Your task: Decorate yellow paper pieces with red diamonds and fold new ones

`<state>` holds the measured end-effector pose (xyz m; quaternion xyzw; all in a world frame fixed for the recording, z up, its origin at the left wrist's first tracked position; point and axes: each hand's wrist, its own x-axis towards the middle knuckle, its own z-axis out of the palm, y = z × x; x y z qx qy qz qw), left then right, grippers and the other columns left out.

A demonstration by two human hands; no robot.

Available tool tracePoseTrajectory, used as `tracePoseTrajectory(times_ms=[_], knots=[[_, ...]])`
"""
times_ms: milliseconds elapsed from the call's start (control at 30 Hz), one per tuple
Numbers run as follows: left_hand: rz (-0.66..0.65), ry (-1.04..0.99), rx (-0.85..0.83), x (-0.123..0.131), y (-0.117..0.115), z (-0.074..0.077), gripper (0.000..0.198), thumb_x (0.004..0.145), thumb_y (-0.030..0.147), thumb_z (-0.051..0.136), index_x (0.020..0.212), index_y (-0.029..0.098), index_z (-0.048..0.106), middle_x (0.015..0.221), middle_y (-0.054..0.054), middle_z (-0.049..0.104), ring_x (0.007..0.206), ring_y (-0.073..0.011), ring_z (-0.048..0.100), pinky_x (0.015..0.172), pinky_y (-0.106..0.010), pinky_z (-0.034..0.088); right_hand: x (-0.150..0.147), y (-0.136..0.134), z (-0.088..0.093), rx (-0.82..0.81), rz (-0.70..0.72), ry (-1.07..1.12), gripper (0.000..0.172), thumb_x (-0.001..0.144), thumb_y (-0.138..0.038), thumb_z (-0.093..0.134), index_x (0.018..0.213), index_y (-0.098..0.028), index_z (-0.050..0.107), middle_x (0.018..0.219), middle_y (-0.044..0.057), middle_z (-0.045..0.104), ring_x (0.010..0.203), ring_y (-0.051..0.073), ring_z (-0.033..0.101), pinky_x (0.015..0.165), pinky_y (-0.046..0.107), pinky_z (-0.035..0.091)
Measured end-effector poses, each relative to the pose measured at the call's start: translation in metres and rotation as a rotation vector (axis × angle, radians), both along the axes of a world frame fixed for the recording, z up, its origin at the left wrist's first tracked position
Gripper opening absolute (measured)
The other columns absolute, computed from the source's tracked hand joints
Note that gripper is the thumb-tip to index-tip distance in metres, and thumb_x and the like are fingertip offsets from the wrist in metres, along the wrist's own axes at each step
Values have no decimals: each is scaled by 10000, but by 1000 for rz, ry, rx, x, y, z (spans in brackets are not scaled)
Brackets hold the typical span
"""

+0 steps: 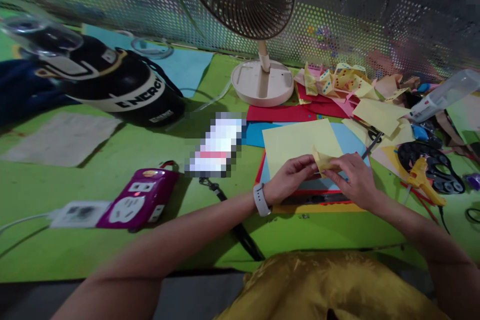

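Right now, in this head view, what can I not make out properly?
Head view:
- Small yellow paper: partly covered by fingers of the left hand and right hand; its shape is unclear.
- Pixelated patch: mosaic hides what lies there.
- Fan: top cut off by the upper edge.
- Scissors: mostly under yellow sheets.

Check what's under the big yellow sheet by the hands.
Under the yellow sheet a blue sheet shows at the right, a red sheet at the left edge. The rest is covered; left hand and right hand, pinching a folded scrap, hide the near edge.
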<state>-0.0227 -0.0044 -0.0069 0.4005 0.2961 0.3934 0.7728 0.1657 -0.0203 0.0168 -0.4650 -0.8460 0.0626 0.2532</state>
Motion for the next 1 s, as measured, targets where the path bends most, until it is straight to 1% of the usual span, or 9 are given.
tracePoseTrajectory(times_ms=[200, 400, 533, 600, 700, 767, 867, 933, 1000], knots=[[-3, -30, -101, 0, -3, -3, 347, 675, 402, 799, 949, 199, 733, 967, -38, 733, 873, -178, 671, 850, -299, 527, -2, 0, 3, -59, -74, 43, 291, 942, -451, 469, 1028, -202, 593, 937, 82, 716, 837, 220, 666, 761, 347, 478], [51, 131, -65, 3, -4, 0, 363, 661, 502, 779, 781, 164, 721, 768, -7, 706, 723, -148, 646, 772, -294, 542, -8, -2, -2, -69, -47, 86, 293, 932, -427, 506, 1097, -191, 558, 953, 85, 712, 805, 213, 676, 724, 344, 499], [97, 168, -62, 4, -3, 2, 403, 638, 536, 780, 746, 156, 702, 733, 0, 689, 684, -135, 621, 740, -281, 545, -7, -2, -4, -16, -46, 64, 308, 930, -404, 516, 1148, -189, 552, 924, 81, 704, 806, 218, 661, 744, 368, 497], [142, 156, -57, 4, -2, 2, 395, 644, 533, 779, 702, 155, 679, 690, 11, 665, 662, -122, 607, 728, -262, 544, -3, 0, -2, 41, -79, 69, 301, 921, -390, 531, 1155, -202, 554, 932, 83, 691, 875, 236, 645, 797, 400, 490], [217, 130, -47, 3, -2, -1, 376, 670, 517, 771, 665, 159, 655, 631, 25, 625, 635, -111, 592, 709, -244, 541, 3, 3, 4, 86, -174, 206, 386, 886, -400, 579, 1217, -210, 515, 1151, 129, 622, 1109, 273, 557, 914, 445, 459], [260, 119, -34, 2, -2, -3, 348, 691, 502, 764, 697, 167, 671, 666, 21, 643, 659, -114, 602, 724, -240, 539, 6, 6, 6, 1, -217, 358, 501, 832, -429, 644, 1250, -208, 479, 1251, 146, 559, 1172, 277, 513, 921, 439, 465], [298, 118, -17, 2, -2, -6, 319, 705, 490, 758, 741, 180, 693, 740, 14, 675, 700, -118, 615, 735, -231, 534, 8, 8, 3, -309, -213, 583, 638, 739, -461, 729, 1257, -210, 454, 1197, 128, 586, 1029, 236, 592, 810, 382, 516], [304, 122, -19, 2, -2, -8, 319, 704, 492, 757, 761, 184, 701, 756, 10, 683, 709, -124, 619, 729, -231, 534, 6, 8, -2, -549, -204, 695, 627, 702, -471, 753, 1206, -207, 489, 1069, 91, 637, 848, 182, 630, 710, 328, 531], [302, 128, -31, 1, -2, -9, 323, 704, 494, 756, 788, 186, 710, 768, 6, 690, 735, -133, 628, 738, -237, 536, 4, 8, -7, -728, -199, 772, 510, 691, -483, 754, 1066, -197, 559, 890, 38, 658, 695, 138, 610, 616, 280, 517]])
